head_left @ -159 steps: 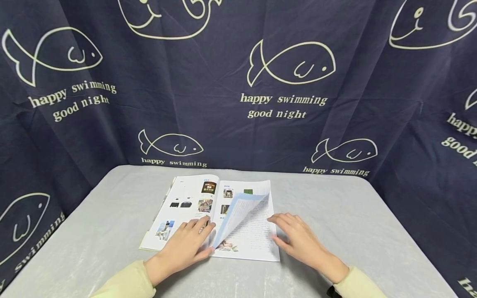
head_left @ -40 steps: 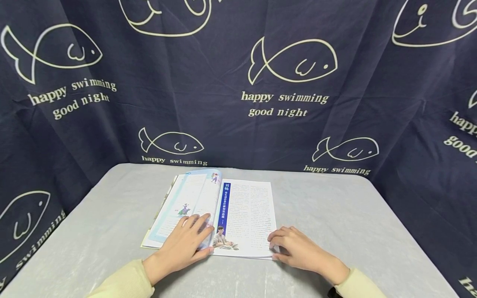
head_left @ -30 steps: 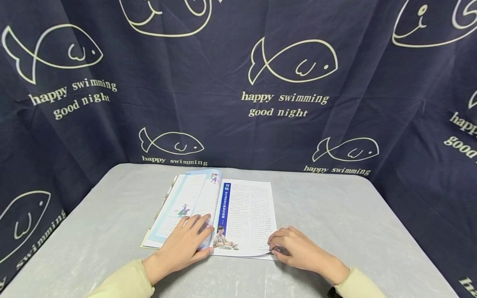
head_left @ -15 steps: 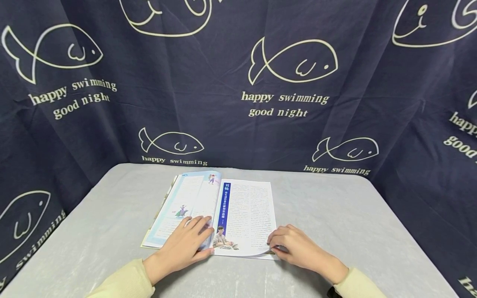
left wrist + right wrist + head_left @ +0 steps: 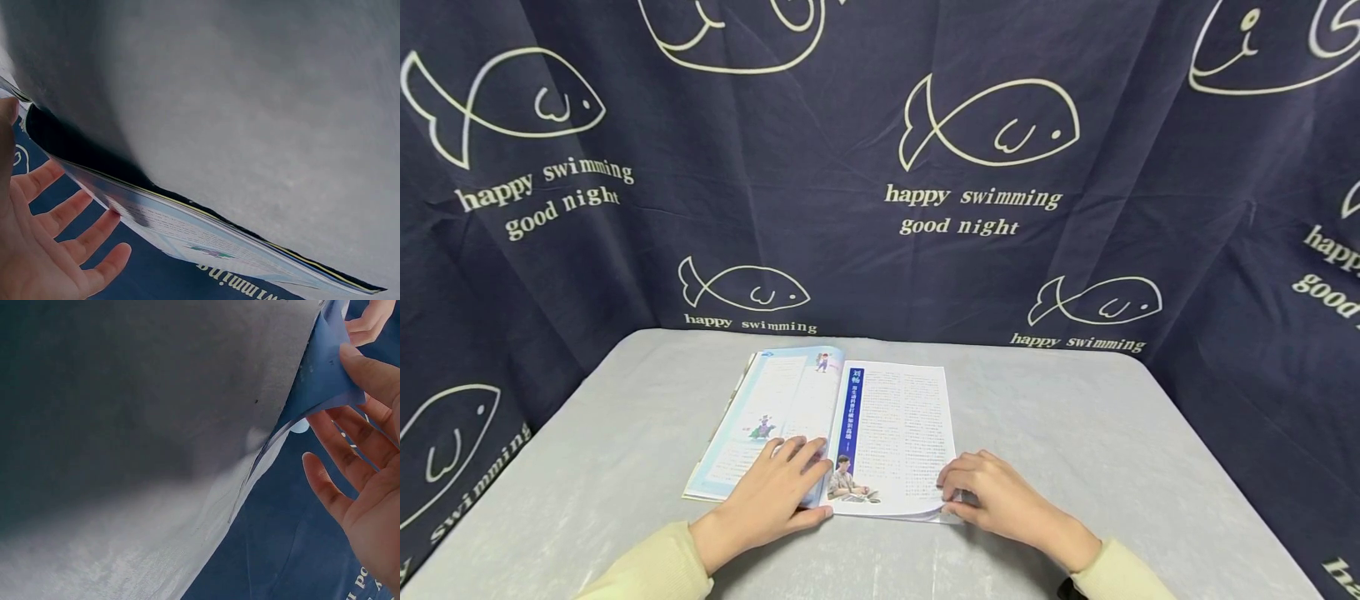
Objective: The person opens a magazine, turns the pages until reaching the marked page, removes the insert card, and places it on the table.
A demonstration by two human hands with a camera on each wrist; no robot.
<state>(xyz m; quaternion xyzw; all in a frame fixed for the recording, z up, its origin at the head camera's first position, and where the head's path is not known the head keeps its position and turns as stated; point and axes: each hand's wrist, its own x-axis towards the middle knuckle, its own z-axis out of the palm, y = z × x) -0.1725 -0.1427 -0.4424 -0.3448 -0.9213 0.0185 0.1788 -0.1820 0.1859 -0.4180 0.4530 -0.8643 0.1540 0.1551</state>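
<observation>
An open magazine (image 5: 901, 425) lies on the table in the head view. Its left page has a pale blue border and small cartoon figures; its right page carries dense text, a blue title strip and a photo of a seated person. My left hand (image 5: 767, 492) rests on the lower part of the left page, fingers spread and thumb by the spine. At the lower right corner, my right hand (image 5: 1000, 500) pinches the page edge, which curls up slightly. In the right wrist view the lifted page corner (image 5: 331, 369) sits between thumb and fingers.
A light grey cloth covers the table (image 5: 1075, 433). Behind and at both sides hangs a dark blue curtain (image 5: 850, 208) printed with fish and lettering.
The leaf that was mid-turn over the right side now lies on the left, showing a new spread. My right hand has moved down to the page's lower corner and lifted it slightly.
</observation>
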